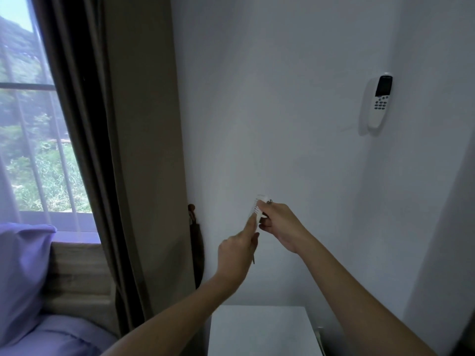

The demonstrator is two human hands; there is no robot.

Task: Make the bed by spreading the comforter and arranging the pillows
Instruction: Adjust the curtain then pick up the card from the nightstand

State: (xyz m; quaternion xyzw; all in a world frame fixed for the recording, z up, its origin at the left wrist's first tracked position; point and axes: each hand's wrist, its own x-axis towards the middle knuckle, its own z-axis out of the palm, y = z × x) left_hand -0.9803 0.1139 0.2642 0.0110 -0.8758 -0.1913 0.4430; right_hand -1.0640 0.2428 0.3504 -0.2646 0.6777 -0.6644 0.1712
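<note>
Both my hands are raised in front of a white wall, away from the bed. My right hand [279, 224] pinches a small white card-like object [258, 206] with dark marks on it. My left hand [239, 250] touches the lower edge of the same object with thumb and forefinger, and a thin dark thing hangs below that hand. At the far left a purple pillow [20, 273] stands upright against a wooden headboard [77, 276]. Purple bedding [64, 340] lies below it at the bottom left corner.
A white bedside table top [259, 327] sits directly below my hands. A brown curtain [123, 150] hangs beside a barred window [30, 124] at left. A white remote control [379, 101] rests in a wall holder at upper right. A dark tieback hook [191, 209] is on the wall.
</note>
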